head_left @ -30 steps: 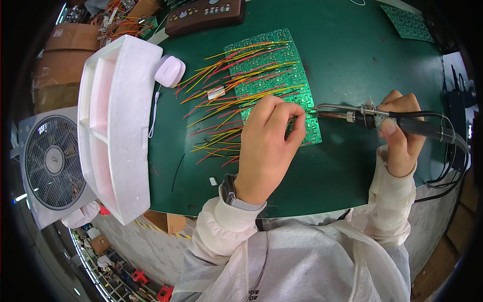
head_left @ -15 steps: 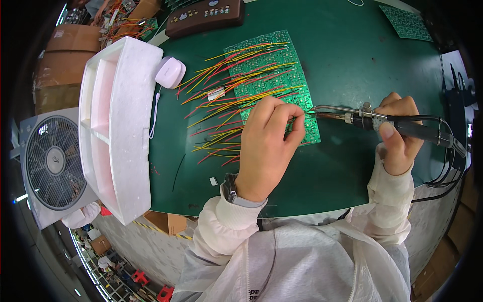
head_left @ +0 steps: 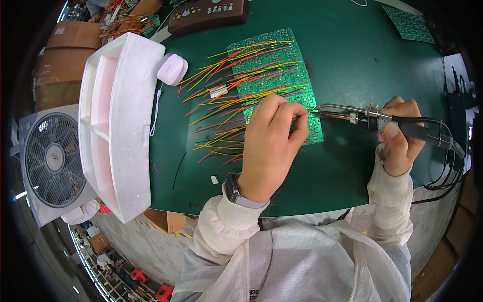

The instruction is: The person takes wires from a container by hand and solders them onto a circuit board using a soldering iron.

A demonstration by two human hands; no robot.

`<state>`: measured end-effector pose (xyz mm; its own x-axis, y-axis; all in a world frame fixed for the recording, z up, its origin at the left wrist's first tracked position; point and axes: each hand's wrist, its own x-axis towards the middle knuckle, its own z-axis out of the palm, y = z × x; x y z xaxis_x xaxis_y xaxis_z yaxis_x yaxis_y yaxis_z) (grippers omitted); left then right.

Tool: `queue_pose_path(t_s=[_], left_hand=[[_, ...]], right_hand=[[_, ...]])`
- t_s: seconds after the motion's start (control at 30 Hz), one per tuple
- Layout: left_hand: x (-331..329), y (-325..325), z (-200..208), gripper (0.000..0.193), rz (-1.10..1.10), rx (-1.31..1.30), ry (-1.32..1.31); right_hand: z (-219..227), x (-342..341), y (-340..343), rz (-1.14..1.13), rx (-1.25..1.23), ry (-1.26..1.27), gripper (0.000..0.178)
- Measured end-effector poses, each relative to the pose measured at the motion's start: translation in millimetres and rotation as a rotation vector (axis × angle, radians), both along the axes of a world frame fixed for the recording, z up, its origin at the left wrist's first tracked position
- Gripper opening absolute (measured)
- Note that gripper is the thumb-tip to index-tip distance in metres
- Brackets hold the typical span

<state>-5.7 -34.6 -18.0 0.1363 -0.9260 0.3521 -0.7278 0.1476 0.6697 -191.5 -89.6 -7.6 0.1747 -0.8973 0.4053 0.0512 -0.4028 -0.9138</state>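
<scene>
A green circuit board panel (head_left: 308, 85) lies on the table, with rows of red, yellow and black wires (head_left: 216, 103) fanning out past its left edge. My left hand (head_left: 274, 138) is over the panel's near part, thumb and fingers pinched on a thin wire, most of it hidden behind the fingers. My right hand (head_left: 400, 136) grips a soldering iron (head_left: 375, 121) with a thin metal tube clamped along it. Its tip reaches the panel's right edge, close beside my left fingertips. Whether the tip touches the wire is too small to tell.
Left stands a white foam tray (head_left: 136, 131) with compartments, a lilac case (head_left: 172, 69) beside it. A brown case (head_left: 209, 17) and another circuit board (head_left: 410, 25) lie at the back. Cables (head_left: 445, 171) hang from the iron at right. A fan (head_left: 54, 158) stands far left.
The whole view has shifted slightly. Both hands keep nearly the same pose, with the iron's tip still close to my left fingertips at the panel's right edge.
</scene>
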Motion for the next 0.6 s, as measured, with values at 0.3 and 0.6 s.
queue_pose_path(t_s=[0.3, 0.6], left_hand=[[-1, 0, 1, 0.014, 0.009, 0.005, -0.016], [-2, 0, 2, 0.012, 0.012, 0.018, -0.02]], right_hand=[[2, -3, 0, 0.063, -0.012, 0.011, 0.017], [1, -23, -5, -0.109, 0.091, -0.382, 0.019]])
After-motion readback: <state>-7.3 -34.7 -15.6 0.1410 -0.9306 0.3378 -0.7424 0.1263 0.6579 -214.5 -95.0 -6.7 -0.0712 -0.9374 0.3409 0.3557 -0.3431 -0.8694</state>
